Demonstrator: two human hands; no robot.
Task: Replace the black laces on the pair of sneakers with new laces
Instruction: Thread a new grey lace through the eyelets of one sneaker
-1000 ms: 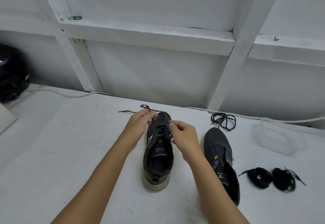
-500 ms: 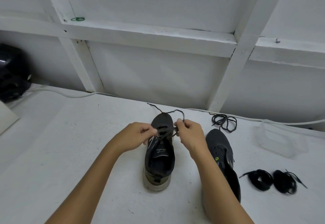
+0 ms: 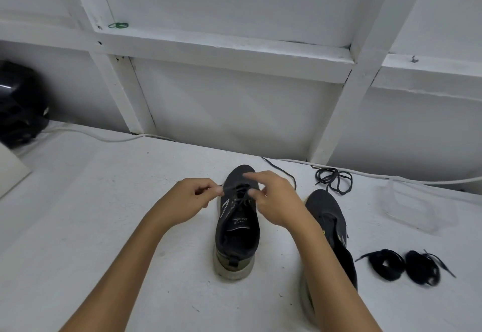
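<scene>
Both forearms reach toward 12 o'clock; left hand [image 3: 191, 198] curled in a pinch, right hand [image 3: 276, 201] with forefinger extended.

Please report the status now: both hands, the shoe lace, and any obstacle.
Left hand pinches black lace over upright dark sneaker. Right hand pinches lace too, index finger out. Two coiled black lace bundles untouched. No obstacle seen.

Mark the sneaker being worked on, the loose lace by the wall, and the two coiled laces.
Sneaker [image 3: 238, 230]: head view, on its tongue.
Loose lace [image 3: 333, 181]: head view, on the tangle's middle strands.
Coiled laces [image 3: 386, 264]: head view, on the left coil.
</scene>
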